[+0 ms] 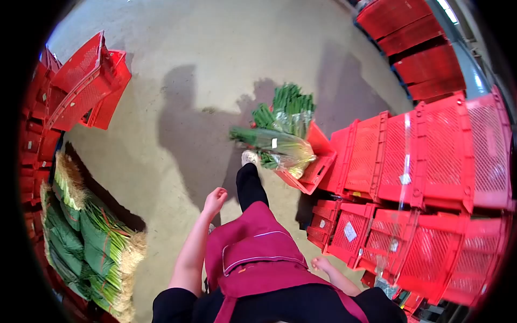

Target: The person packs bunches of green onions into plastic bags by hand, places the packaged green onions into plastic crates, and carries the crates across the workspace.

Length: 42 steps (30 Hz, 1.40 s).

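My left hand (215,201) hangs in front of my left side with its fingers curled in, and nothing shows in it. Low by my right hip, my right hand (321,264) is also loosely closed, with nothing visible in it. Neither hand touches anything. Ahead of my forward foot, a red crate (321,161) on the floor holds bagged green onions (292,105). Across its top lies a clear bag of long leafy green stalks (280,142) with a white label. My right hand is nearest to the stacked red crates (349,232) on that side.
Tall stacks of red crates (442,151) line the right, with more red crates (409,21) farther back. At left, large wrapped bundles of rooted green onions (99,242) lie near other red crates (81,81). Concrete floor (215,48) stretches ahead, with shadows on it.
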Tool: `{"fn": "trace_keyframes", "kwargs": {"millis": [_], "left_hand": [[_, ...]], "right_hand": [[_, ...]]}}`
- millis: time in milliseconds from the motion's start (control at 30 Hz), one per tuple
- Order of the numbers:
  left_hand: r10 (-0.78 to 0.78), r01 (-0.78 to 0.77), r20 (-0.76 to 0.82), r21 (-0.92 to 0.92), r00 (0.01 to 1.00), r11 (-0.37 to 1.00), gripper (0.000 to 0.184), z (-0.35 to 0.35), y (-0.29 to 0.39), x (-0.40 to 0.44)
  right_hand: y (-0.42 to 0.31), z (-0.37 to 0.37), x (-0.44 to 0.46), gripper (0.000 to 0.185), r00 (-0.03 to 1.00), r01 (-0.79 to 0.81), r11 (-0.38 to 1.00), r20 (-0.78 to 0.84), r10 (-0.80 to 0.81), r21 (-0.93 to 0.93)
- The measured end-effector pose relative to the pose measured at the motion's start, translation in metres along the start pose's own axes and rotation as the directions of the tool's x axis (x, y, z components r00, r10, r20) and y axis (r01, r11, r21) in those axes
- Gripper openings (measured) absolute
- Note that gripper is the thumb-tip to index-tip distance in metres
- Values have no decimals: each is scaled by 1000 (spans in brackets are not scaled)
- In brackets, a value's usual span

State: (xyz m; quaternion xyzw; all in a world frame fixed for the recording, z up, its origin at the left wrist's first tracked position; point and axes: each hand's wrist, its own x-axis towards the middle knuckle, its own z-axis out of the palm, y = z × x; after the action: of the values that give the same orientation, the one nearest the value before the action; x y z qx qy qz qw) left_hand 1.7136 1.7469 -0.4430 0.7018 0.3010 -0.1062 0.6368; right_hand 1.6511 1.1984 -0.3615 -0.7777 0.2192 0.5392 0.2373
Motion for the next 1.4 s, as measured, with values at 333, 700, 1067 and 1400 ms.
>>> {"fn": "trace_keyframes", "kwargs": {"millis": [333,700,1067,1400], "left_hand": [[-625,658,-206,215,753,722,19,-26,-26,-50],[-930,775,-138,-519,340,361,12,30,88,-76],[-751,642,-215,-407,624,650,25,47,76,-23],[-202,163,-280,-157,939,974,25,-2,114,102]], "right_hand": [[-483,-127,323,35,773,543,776,-170,-611,-322],[-569,-114,442,25,504,568,215,130,-854,-794],[-562,-238,251,22,438,823,473,-179,-881,-315],[-638,-183,52,41,454,815,568,-487,-746,-110]]}}
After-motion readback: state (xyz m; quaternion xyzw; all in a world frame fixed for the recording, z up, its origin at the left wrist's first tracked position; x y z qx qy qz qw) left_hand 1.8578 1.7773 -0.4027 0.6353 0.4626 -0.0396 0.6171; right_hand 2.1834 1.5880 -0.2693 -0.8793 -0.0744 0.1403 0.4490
